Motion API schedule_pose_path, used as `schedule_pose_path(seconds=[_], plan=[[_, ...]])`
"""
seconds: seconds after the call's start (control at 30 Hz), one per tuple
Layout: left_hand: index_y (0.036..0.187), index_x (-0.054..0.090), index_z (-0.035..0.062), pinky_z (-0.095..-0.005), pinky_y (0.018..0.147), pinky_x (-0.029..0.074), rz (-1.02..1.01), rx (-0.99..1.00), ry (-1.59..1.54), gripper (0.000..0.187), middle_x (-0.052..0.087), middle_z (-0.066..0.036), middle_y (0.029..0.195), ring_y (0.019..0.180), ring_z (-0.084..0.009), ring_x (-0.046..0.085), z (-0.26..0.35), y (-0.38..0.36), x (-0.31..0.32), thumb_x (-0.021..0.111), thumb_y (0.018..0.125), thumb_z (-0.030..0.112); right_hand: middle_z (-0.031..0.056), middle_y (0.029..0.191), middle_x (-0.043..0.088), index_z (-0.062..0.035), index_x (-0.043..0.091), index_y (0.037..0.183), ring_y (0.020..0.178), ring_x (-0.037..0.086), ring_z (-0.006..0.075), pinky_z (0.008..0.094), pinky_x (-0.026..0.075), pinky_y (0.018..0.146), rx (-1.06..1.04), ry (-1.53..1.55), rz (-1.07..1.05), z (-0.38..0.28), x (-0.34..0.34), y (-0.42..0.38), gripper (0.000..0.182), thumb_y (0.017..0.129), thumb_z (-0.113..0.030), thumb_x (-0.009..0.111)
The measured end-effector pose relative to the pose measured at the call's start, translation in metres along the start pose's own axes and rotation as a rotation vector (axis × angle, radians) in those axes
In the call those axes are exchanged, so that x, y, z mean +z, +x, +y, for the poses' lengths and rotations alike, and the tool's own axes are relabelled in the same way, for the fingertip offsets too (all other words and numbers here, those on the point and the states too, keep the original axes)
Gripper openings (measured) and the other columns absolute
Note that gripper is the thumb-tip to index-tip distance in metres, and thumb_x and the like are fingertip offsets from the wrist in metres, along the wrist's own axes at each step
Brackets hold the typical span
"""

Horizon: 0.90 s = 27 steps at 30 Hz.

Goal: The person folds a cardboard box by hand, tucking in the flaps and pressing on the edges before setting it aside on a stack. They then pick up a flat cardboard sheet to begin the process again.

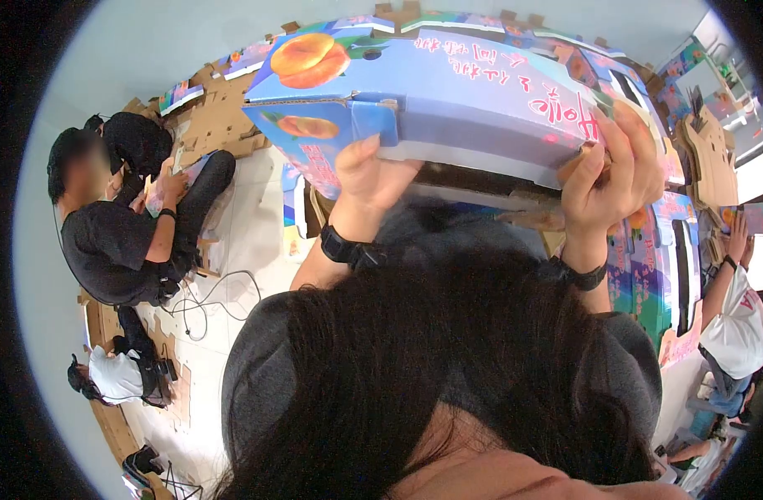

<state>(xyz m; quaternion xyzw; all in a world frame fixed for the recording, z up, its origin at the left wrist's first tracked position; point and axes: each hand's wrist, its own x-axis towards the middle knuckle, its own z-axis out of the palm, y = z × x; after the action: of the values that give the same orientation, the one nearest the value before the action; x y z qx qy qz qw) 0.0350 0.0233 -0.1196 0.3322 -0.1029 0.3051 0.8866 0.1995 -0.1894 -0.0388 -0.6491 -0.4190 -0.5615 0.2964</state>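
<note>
Left hand [371,173] and right hand [616,171] both grip the peach-printed box [473,96], held up at far centre. Left thumb presses by the near-left corner flap [373,122], other fingers mostly hidden. Right fingers curl at near edge, right end. More printed boxes [644,267] right; flat cardboard [211,112] far left. Co-worker in black [115,242] sits left.

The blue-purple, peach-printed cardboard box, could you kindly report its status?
Left hand, right hand: grip towards opposite ends. Peach-printed box held up in front. Other printed cardboard boxes on the right; nothing visibly blocking.
</note>
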Motion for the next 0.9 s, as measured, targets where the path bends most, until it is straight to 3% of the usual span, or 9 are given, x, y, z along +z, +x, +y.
schedule_pose_path(seconds=[0.13, 0.3, 0.33, 0.37, 0.47, 0.5, 0.63, 0.77, 0.9], plan=[[0.147, 0.045, 0.0109, -0.0537, 0.119, 0.029, 0.093, -0.035, 0.013, 0.074, 0.046, -0.015, 0.151, 0.139, -0.0362, 0.043, 0.001, 0.002, 0.025, 0.072, 0.085, 0.042, 0.011, 0.104, 0.073, -0.0059, 0.075, 0.101, 0.094, 0.069, 0.0288, 0.0369, 0.047, 0.079, -0.008, 0.038, 0.029, 0.006, 0.008, 0.005, 0.02, 0.093, -0.019, 0.062], [0.152, 0.031, -0.0035, -0.0588, 0.121, 0.024, 0.015, -0.543, -0.249, 0.083, 0.028, -0.032, 0.157, 0.147, -0.0444, 0.03, 0.021, 0.002, 0.046, 0.05, 0.098, 0.056, 0.0089, 0.085, 0.071, -0.0036, 0.074, 0.097, 0.071, 0.062, 0.0241, 0.0368, 0.044, 0.068, 0.071, 0.077, 0.046, 0.03, 0.034, 0.011, 0.018, 0.096, -0.016, 0.061], [0.153, 0.028, -0.0062, -0.0595, 0.121, 0.022, -0.026, -0.649, -0.28, 0.086, 0.024, -0.035, 0.158, 0.148, -0.0456, 0.027, 0.025, 0.001, 0.046, 0.046, 0.1, 0.059, 0.0071, 0.087, 0.071, -0.0062, 0.075, 0.097, 0.075, 0.063, 0.0236, 0.0368, 0.043, 0.072, 0.114, 0.081, 0.023, 0.037, 0.039, 0.007, 0.018, 0.096, -0.019, 0.062], [0.157, 0.023, -0.0049, -0.0576, 0.121, 0.024, -0.147, -0.716, -0.189, 0.088, 0.025, -0.034, 0.159, 0.15, -0.046, 0.025, 0.026, -0.002, 0.042, 0.04, 0.101, 0.061, 0.0052, 0.09, 0.071, -0.0088, 0.075, 0.097, 0.08, 0.063, 0.0231, 0.0368, 0.042, 0.076, 0.156, 0.086, 0.0, 0.049, 0.044, 0.001, 0.018, 0.096, -0.022, 0.063], [0.156, 0.026, -0.0049, -0.053, 0.122, 0.023, -0.944, -0.742, 0.168, 0.086, 0.036, -0.033, 0.155, 0.147, -0.0469, 0.03, 0.025, 0.0, 0.029, 0.035, 0.102, 0.062, 0.0043, 0.087, 0.07, -0.0104, 0.076, 0.096, 0.079, 0.062, 0.0242, 0.038, 0.042, 0.076, 0.233, 0.105, -0.019, 0.063, 0.05, -0.002, 0.02, 0.096, -0.025, 0.064], [0.155, 0.032, -0.0034, -0.0454, 0.118, 0.03, -1.019, -0.672, 0.256, 0.085, 0.046, -0.028, 0.15, 0.143, -0.0418, 0.042, 0.02, -0.005, 0.019, 0.026, 0.103, 0.064, 0.0047, 0.084, 0.069, -0.01, 0.076, 0.095, 0.076, 0.062, 0.025, 0.0386, 0.042, 0.074, 0.249, 0.111, -0.017, 0.063, 0.05, -0.003, 0.02, 0.096, -0.025, 0.063], [0.153, 0.039, -0.0006, -0.0339, 0.103, 0.041, -0.485, -0.807, 0.459, 0.084, 0.051, -0.016, 0.15, 0.13, -0.0252, 0.056, 0.002, -0.013, 0.0, 0.014, 0.105, 0.064, 0.0056, 0.082, 0.069, -0.0093, 0.077, 0.094, 0.075, 0.062, 0.0261, 0.0397, 0.044, 0.073, 0.253, 0.119, 0.035, 0.064, 0.051, -0.002, 0.022, 0.097, -0.025, 0.061], [0.151, 0.043, -0.0014, -0.0276, 0.097, 0.044, -0.438, -1.005, 0.752, 0.078, 0.054, -0.015, 0.147, 0.129, -0.0208, 0.056, 0.0, -0.012, -0.018, 0.012, 0.108, 0.057, 0.0078, 0.091, 0.069, -0.009, 0.074, 0.106, 0.083, 0.062, 0.028, 0.0408, 0.044, 0.078, 0.241, 0.089, -0.02, 0.082, 0.052, -0.012, 0.028, 0.094, -0.032, 0.065], [0.149, 0.044, -0.0039, -0.0289, 0.102, 0.043, -0.392, -0.985, 0.753, 0.072, 0.057, -0.015, 0.144, 0.13, -0.0203, 0.055, 0.0, -0.01, -0.018, 0.022, 0.109, 0.052, 0.012, 0.112, 0.065, -0.009, 0.064, 0.126, 0.106, 0.058, 0.032, 0.0446, 0.042, 0.093, 0.118, 0.024, -0.217, 0.07, 0.03, -0.004, 0.067, 0.077, -0.052, 0.08]])
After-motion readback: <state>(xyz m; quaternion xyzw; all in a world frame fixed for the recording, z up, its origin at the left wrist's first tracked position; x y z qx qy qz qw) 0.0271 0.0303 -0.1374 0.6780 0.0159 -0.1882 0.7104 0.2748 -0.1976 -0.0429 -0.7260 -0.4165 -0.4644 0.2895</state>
